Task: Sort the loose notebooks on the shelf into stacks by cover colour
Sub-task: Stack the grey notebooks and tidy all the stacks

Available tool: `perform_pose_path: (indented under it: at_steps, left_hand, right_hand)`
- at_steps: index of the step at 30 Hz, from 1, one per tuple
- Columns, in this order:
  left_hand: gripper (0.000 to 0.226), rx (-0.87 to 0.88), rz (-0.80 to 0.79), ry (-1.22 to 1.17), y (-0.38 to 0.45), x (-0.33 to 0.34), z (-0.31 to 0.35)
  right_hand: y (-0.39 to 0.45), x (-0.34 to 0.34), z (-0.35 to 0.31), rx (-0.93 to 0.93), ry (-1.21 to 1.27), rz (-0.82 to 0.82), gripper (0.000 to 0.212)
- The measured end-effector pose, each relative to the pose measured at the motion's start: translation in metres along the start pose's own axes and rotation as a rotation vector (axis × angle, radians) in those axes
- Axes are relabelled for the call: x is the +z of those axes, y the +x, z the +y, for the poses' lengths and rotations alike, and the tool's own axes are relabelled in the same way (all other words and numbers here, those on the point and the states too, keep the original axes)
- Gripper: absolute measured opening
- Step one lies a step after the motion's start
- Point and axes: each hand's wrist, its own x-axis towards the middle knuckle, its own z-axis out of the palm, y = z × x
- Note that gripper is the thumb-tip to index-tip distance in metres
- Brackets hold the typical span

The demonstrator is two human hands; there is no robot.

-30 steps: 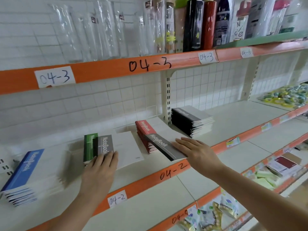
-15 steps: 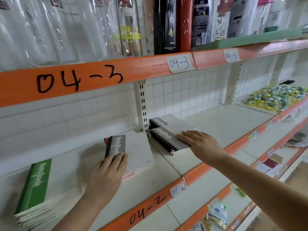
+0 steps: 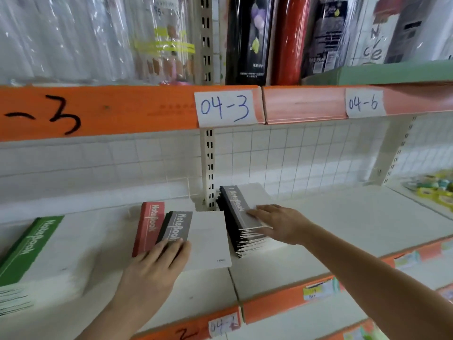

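While left fingers (image 3: 169, 251) lie flat on the grey notebook (image 3: 196, 236), right fingers (image 3: 259, 213) rest straight atop the black stack (image 3: 241, 224).

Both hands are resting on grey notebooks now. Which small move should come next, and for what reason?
Probably the left hand should slide its grey notebook to the right onto the grey stack. It lies on top of the red notebook, so the colours are mixed there, while the right hand already rests flat on the grey stack beside it.
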Motion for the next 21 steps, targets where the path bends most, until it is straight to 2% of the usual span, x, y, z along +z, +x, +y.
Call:
perform_pose_path:
  at_steps: [4,7,9,10,12,14,16,18,21]
  left_hand:
    - [0.045,-0.064,0.004,0.067,0.023,-0.006,0.019]
    - [0.053,-0.075,0.077,0.125,0.053,-0.006,0.038]
    - [0.046,-0.08,0.102,0.121,0.079,0.001,0.054]
    - [0.039,-0.077,0.093,0.116,0.093,0.008,0.062]
    - [0.045,-0.082,0.022,0.113,0.122,0.028,0.074]
    - [0.051,-0.082,-0.123,0.155,0.15,0.05,0.084]
    - [0.048,-0.091,-0.283,0.187,0.172,0.065,0.092]
    - [0.05,-0.145,-0.464,0.215,0.188,0.068,0.099]
    - [0.048,-0.245,-0.617,0.219,0.195,0.082,0.1]
  right_hand:
    - [0.017,0.014,0.021,-0.115,0.079,-0.016,0.084]
    - [0.027,0.022,0.035,-0.149,0.14,-0.013,0.101]
    - [0.026,0.018,0.043,-0.211,0.189,-0.013,0.112]
    - [0.024,0.016,0.048,-0.253,0.213,-0.013,0.11]
    - [0.015,0.01,0.062,-0.272,0.232,-0.017,0.104]
    - [0.002,0.008,0.081,-0.223,0.203,-0.023,0.105]
    - [-0.01,0.007,0.098,-0.135,0.146,-0.095,0.104]
    - [-0.016,0.007,0.111,-0.054,0.13,-0.129,0.093]
    - [-0.015,0.004,0.121,0.01,0.153,-0.097,0.074]
